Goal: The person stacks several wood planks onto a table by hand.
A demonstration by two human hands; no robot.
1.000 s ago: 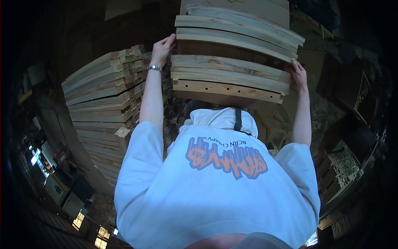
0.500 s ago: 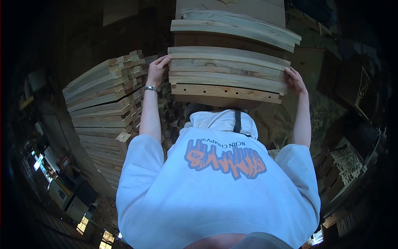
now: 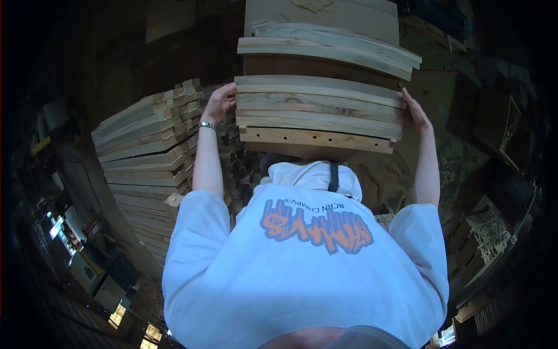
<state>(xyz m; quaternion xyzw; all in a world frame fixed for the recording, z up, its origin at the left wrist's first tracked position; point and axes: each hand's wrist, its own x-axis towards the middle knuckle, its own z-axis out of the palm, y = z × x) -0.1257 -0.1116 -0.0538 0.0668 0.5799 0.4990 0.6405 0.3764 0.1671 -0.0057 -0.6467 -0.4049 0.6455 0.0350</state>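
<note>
Both my arms reach out in front of my white printed T-shirt [image 3: 302, 262]. My left hand [image 3: 219, 103], with a metal band on its wrist, is wrapped round the left end of a bundle of several curved wooden boards [image 3: 318, 107]. My right hand [image 3: 416, 110] presses flat against the bundle's right end. The lowest board [image 3: 317, 138] has a row of small holes. Above the bundle, apart from it, lie two more boards [image 3: 328, 47] on a larger wooden panel [image 3: 325, 11].
A tall stack of planks [image 3: 148, 142] stands just left of my left arm. Smaller stacks of wood [image 3: 485, 238] sit at the lower right. Machines and lit windows [image 3: 87, 273] show far below on the left. The surroundings are dark.
My left hand came down from the upper boards to the bundle's left end. One board joined the bundle. My right hand stayed at the right end.
</note>
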